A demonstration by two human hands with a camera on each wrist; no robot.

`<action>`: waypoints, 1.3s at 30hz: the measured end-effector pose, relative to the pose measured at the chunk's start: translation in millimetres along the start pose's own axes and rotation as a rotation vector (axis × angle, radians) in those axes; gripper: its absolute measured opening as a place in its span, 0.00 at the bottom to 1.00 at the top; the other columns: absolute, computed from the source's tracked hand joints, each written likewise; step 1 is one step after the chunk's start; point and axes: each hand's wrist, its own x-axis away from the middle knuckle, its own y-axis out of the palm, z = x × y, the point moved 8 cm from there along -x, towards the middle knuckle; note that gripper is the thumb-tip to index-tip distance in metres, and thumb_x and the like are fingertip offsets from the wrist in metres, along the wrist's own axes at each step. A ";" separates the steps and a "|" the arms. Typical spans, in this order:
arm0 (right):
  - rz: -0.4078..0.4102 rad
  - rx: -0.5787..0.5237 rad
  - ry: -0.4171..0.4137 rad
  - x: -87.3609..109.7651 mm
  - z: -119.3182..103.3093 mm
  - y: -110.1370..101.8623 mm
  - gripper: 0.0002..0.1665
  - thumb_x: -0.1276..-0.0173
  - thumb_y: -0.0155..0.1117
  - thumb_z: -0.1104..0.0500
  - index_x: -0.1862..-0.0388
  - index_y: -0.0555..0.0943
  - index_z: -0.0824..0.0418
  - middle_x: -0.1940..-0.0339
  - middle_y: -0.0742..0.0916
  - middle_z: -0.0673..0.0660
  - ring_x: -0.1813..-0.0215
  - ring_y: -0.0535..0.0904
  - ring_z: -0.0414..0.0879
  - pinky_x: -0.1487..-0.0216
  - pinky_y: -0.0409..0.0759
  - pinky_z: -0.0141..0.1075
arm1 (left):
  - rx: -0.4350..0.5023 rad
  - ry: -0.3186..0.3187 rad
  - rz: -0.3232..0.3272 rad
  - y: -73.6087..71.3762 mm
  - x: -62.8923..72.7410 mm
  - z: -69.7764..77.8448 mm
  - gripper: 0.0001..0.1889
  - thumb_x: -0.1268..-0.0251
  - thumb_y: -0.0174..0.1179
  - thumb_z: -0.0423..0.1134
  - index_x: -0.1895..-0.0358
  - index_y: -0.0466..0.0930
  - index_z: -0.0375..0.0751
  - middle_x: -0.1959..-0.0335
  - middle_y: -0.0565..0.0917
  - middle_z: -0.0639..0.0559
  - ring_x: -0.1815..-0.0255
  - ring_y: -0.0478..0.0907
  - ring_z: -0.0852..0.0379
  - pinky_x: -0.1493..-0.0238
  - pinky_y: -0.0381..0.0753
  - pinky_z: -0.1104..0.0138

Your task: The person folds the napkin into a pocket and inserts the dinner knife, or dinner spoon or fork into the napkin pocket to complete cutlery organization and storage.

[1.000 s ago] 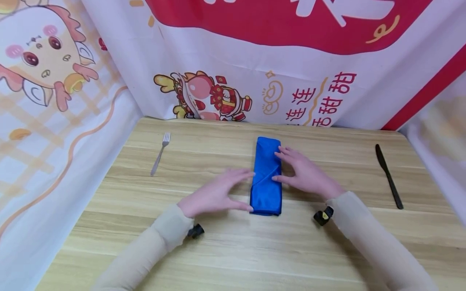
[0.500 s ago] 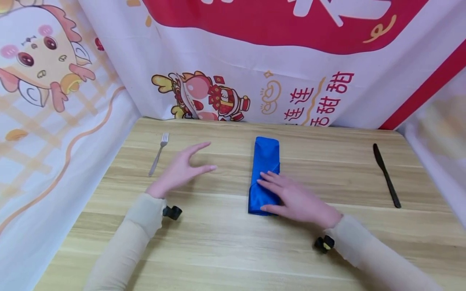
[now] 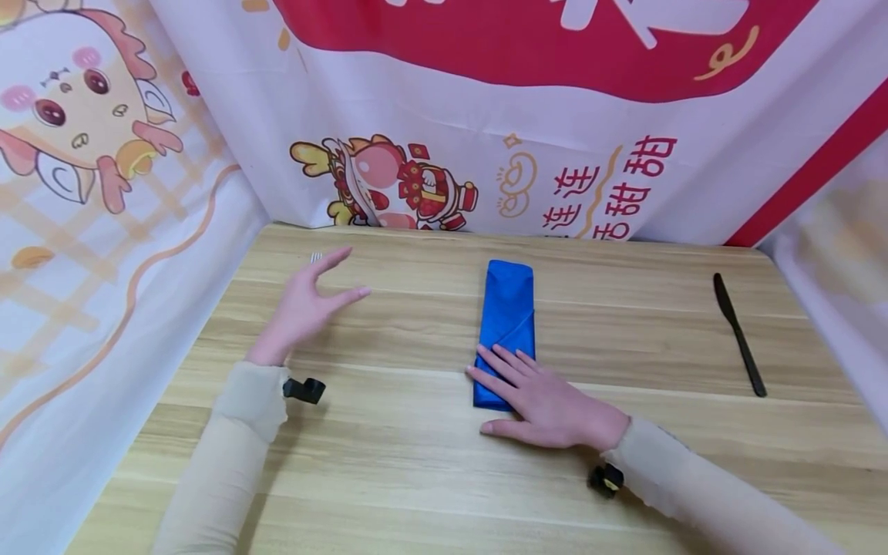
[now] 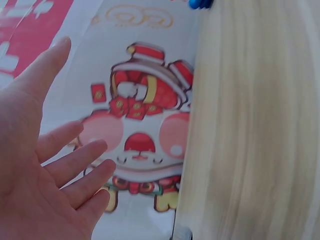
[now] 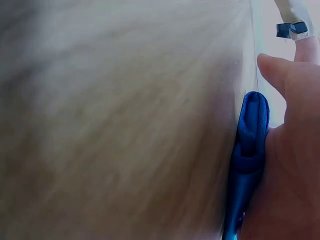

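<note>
A blue cloth napkin (image 3: 509, 301), folded into a long narrow rectangle, lies on the wooden table. My right hand (image 3: 551, 408) is spread over its near end, with the fingers straight and the thumb beside the napkin's near edge. The right wrist view shows the napkin's folded layers (image 5: 247, 155) close against the palm. To the left, my left hand (image 3: 294, 316) hovers above a fork (image 3: 316, 257) and holds nothing; thumb and fingers are apart. Only the fork's tine tips show past that hand in the head view.
A black table knife (image 3: 739, 335) lies at the right of the table (image 3: 416, 462). A printed white cloth (image 3: 430, 100) hangs along the back edge, and another patterned cloth (image 3: 90, 254) borders the left side.
My left hand has moved away from the napkin, left to above the fork, which it now mostly covers. The right hand has slid nearer along the napkin and flattened over its near end.
</note>
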 end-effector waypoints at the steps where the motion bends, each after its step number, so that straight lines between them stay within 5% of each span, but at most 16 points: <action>1: 0.001 0.004 -0.004 0.0 -0.3 0.0 0.50 0.26 0.45 0.25 0.15 0.48 0.45 0.15 0.45 0.54 0.17 0.38 0.56 0.22 0.43 0.56 | 0.016 0.000 0.021 -5.3 -0.5 -1.8 0.43 0.39 0.71 0.58 0.23 0.66 0.48 0.24 0.67 0.48 0.23 0.59 0.47 0.25 0.54 0.45; 8: 0.004 0.002 -0.011 0.8 -0.8 -0.2 0.50 0.26 0.47 0.26 0.15 0.48 0.45 0.15 0.46 0.55 0.17 0.38 0.56 0.22 0.43 0.55 | 0.092 -0.045 0.133 -38.3 -2.5 -18.0 0.42 0.39 0.74 0.52 0.25 0.67 0.42 0.27 0.71 0.44 0.26 0.65 0.46 0.25 0.57 0.53; 16: 0.002 0.004 -0.011 1.5 0.6 1.3 0.49 0.26 0.47 0.26 0.15 0.48 0.45 0.15 0.45 0.55 0.17 0.38 0.56 0.22 0.43 0.56 | 0.071 -0.139 0.142 -55.3 -0.7 -42.4 0.44 0.38 0.73 0.53 0.23 0.64 0.42 0.28 0.71 0.40 0.28 0.65 0.41 0.27 0.59 0.50; 28: -0.023 0.000 0.007 1.9 0.3 0.7 0.49 0.25 0.45 0.26 0.15 0.46 0.44 0.15 0.44 0.53 0.17 0.36 0.54 0.22 0.41 0.54 | -0.009 -0.266 0.036 -52.2 4.0 -97.6 0.48 0.37 0.72 0.54 0.21 0.58 0.35 0.30 0.70 0.32 0.32 0.70 0.34 0.35 0.71 0.45; 39: -0.031 0.005 0.010 2.0 -0.5 0.8 0.49 0.26 0.44 0.25 0.15 0.46 0.43 0.15 0.44 0.53 0.17 0.35 0.54 0.22 0.40 0.54 | -0.054 -0.303 -0.011 -46.9 10.3 -111.0 0.46 0.37 0.71 0.55 0.24 0.61 0.33 0.32 0.73 0.32 0.34 0.72 0.36 0.38 0.74 0.46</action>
